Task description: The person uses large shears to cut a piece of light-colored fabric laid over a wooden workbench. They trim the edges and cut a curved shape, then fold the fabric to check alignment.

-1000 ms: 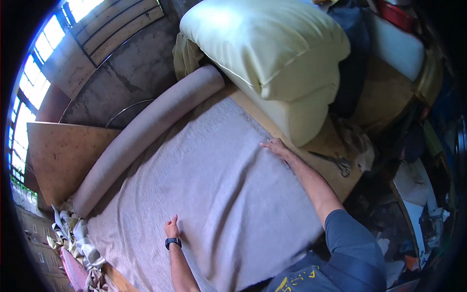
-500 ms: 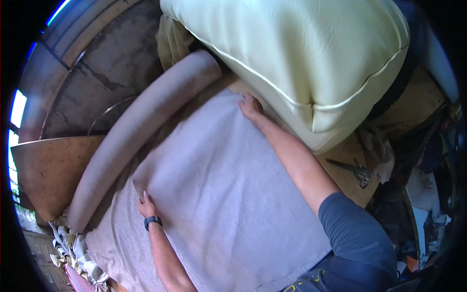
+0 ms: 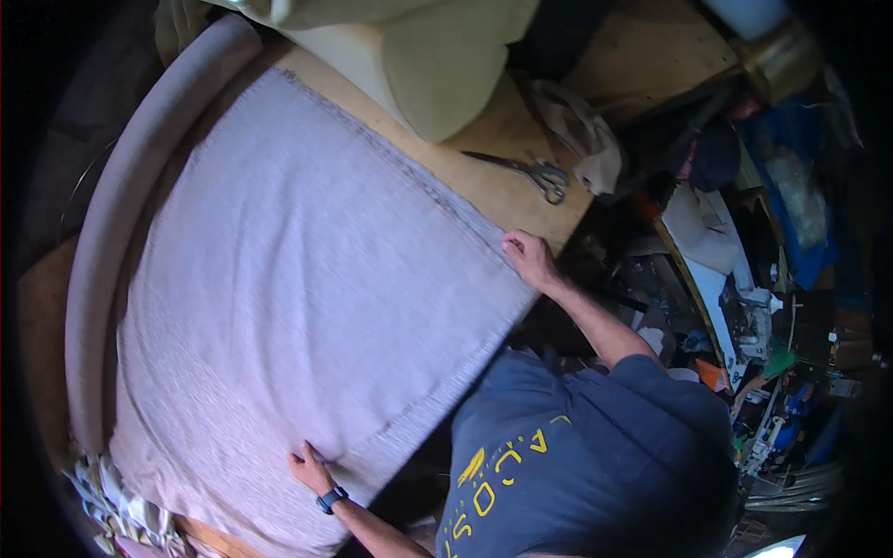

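A light grey-lilac woven fabric (image 3: 307, 232) lies over a wooden table, folded back on itself, with soft wrinkles across it. Its frayed far-right edge runs toward my right hand (image 3: 530, 260), whose fingers are curled closed on the cloth near the table's corner. My left hand (image 3: 312, 470), with a dark watch at the wrist, pinches the fabric's near edge, where a small fold rises. On the bare wood beyond the cloth lies a pair of metal scissors (image 3: 544, 179). A long roll of the same fabric (image 3: 121, 195) rests along the left side.
A cream upholstered piece (image 3: 446, 70) stands at the far side of the table (image 3: 521, 126). Beige scrap cloth (image 3: 591, 149) hangs near the scissors. Fabric scraps (image 3: 126, 511) gather at the lower left. To the right is a cluttered area with a white panel (image 3: 712, 279).
Both hands have come nearer my body along the fabric, the right one to the near corner. My view has turned to the right, and the fabric's frayed edge now shows.
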Demonstrator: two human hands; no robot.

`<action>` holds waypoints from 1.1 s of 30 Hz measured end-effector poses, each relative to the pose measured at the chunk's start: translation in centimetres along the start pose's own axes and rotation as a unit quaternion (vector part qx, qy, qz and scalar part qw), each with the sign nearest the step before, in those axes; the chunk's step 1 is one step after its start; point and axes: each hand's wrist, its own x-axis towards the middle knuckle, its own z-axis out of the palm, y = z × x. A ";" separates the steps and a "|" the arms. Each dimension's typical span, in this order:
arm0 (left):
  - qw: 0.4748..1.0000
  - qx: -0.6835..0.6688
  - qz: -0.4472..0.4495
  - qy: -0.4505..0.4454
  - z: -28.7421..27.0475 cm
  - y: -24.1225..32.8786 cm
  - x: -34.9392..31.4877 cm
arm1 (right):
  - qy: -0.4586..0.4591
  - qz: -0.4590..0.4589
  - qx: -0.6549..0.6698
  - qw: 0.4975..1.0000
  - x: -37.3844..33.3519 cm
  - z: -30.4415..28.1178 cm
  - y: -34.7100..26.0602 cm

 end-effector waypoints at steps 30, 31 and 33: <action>0.966 -0.196 -0.155 -0.064 2.1 0.6 -9.5 | -0.287 -0.047 0.081 0.953 -0.4 -8.4 7.0; 0.967 -0.182 -0.158 -0.077 2.3 0.8 -9.6 | -0.267 -0.042 0.058 0.961 0.2 -7.9 8.5; 0.971 -0.141 -0.154 -0.116 2.0 -0.8 -8.8 | -0.255 -0.033 0.035 0.966 0.8 -7.3 9.4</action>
